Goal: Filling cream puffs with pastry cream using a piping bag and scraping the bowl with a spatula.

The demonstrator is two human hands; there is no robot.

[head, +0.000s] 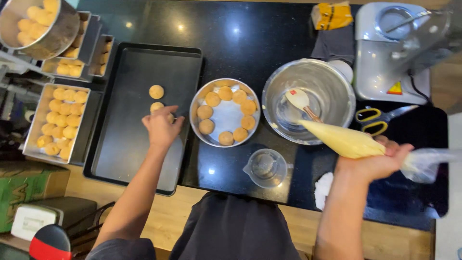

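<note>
My left hand (161,127) rests on a dark baking tray (125,144), fingers closed over a small round pastry puff; two more puffs (156,92) lie on the tray just beyond it. My right hand (380,159) grips a piping bag (344,139) filled with pale yellow cream, its tip pointing left over a steel mixing bowl (332,79). Between my hands sits a round cake tin (225,112) ringed with several puffs on white paper.
A spatula (301,101) lies in the bowl. A small glass measuring cup (265,166) stands near the counter's front edge. Yellow-handled scissors (375,118) and a scale (385,48) are at right. Trays of puffs (60,120) stand at left.
</note>
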